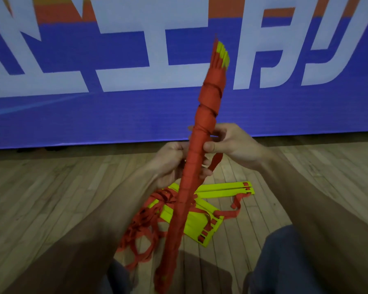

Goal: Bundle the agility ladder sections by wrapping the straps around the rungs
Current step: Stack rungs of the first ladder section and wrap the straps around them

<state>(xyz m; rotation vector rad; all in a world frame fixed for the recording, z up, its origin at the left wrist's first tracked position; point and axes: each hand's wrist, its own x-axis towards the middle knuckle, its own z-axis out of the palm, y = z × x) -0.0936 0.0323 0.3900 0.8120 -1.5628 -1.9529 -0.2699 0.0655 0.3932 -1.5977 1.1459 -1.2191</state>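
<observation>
The left hand (171,164) grips the wrapped bundle (208,102) held up over the floor (51,187), and the right hand (234,145), I think, pinches the loose strap (216,161), which may slip and unwind.

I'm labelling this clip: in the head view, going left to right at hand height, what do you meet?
At that height: left hand → red-wrapped ladder bundle → right hand.
</observation>
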